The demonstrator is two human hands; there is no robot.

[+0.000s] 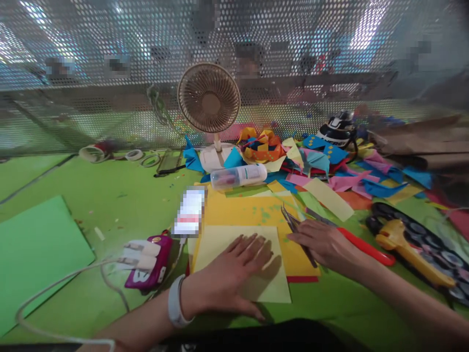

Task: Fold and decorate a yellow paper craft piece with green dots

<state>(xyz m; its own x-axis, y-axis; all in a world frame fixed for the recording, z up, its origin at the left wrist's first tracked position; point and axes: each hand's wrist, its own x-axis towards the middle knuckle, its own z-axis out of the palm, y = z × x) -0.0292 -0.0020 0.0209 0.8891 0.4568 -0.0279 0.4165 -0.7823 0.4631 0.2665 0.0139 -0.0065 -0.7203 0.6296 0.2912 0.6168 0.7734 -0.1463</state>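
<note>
My left hand [238, 266] lies palm down with fingers spread on a pale yellow paper sheet [216, 244], its thumb reaching past the near edge. Under that sheet is a stack of deeper yellow paper [234, 210] with a red edge showing below. To the right, my right hand [324, 242] is closed around slim metal tweezers [289, 218], whose points face up and left above the yellow paper. A red-handled tool [366, 247] with a grey blade rests beside that hand, partly covered by it.
A phone [189, 210] and a purple power bank [150, 261] with white cables sit left. Behind are a bottle [238, 176], a small fan [208, 100] and coloured paper scraps [351, 181]. Green card [40, 259] lies far left; a yellow-handled tool [414, 249] lies right.
</note>
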